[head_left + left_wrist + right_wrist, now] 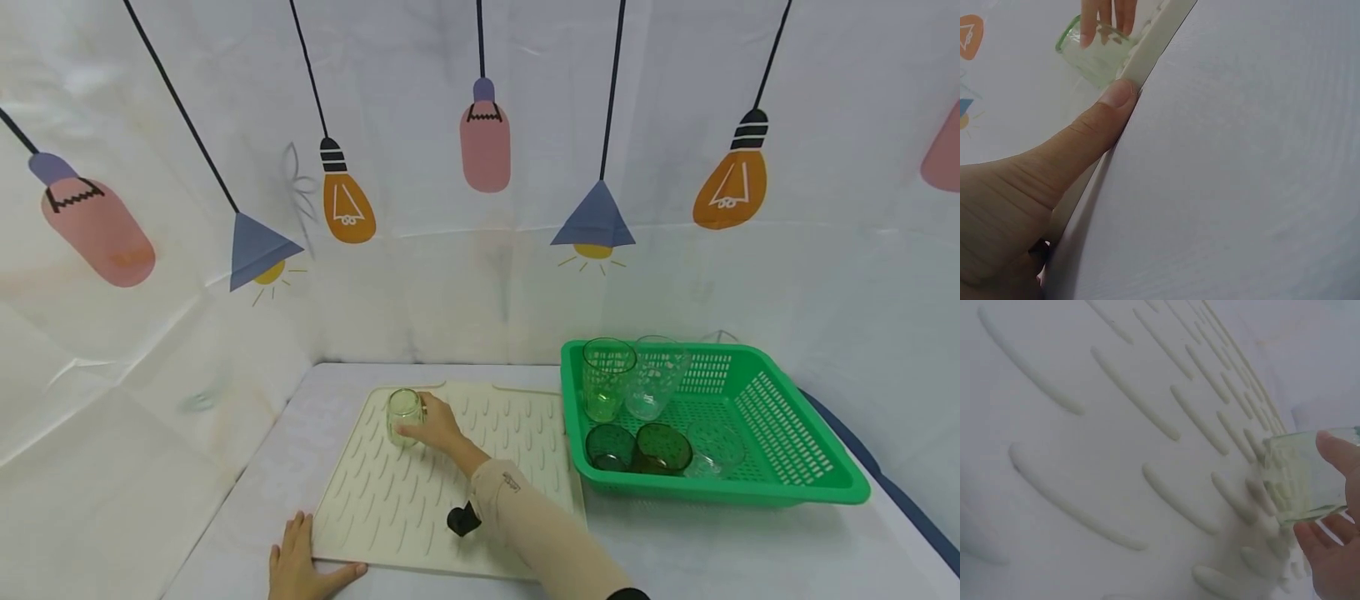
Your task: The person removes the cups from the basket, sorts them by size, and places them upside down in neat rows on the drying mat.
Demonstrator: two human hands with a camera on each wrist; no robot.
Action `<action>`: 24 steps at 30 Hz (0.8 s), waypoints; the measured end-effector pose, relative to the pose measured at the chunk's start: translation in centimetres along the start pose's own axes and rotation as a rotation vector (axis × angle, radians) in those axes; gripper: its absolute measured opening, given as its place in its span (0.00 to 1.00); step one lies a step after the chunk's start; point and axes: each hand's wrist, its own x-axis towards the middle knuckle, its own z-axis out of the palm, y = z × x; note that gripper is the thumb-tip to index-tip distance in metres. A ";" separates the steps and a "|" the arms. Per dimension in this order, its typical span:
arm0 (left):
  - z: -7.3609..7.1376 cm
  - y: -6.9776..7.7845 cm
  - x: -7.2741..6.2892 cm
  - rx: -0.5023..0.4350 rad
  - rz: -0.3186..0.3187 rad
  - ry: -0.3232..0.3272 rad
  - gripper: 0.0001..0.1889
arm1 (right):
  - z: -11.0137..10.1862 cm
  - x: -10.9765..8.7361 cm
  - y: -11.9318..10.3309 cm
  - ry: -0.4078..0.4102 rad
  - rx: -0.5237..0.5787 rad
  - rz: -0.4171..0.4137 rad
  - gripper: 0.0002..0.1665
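A pale green glass [401, 421] stands upright near the far left corner of a cream ribbed drying mat [450, 500]. My right hand [438, 427] grips it from the right side, thumb in front. The right wrist view shows the thumb and fingers of that hand [1338, 550] around the glass [1300, 475], whose base is at the ribs. At the mat's near left corner lies my left hand [300, 571] with fingers spread. In the left wrist view, the thumb of this hand [1066, 147] is straight and touches the mat's edge [1160, 47].
A green plastic basket [750, 492] stands right of the mat. Inside are several glasses, among them a tall green one [606, 387], a tall clear one [652, 387] and a short brown one [663, 450]. White sheeting printed with lamps [483, 146] encloses the table at back and left.
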 end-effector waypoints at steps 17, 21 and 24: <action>0.3 -0.4 0.3 0.010 -0.008 -0.015 0.65 | -1.2 -1.9 0.6 -0.044 0.078 0.111 0.39; 0.2 -0.1 0.2 0.008 -0.007 -0.014 0.66 | -2.2 -2.9 0.0 -0.030 0.095 0.103 0.37; 0.1 -0.1 0.2 0.013 -0.005 -0.007 0.65 | -3.0 -3.7 -0.4 -0.012 0.117 0.086 0.35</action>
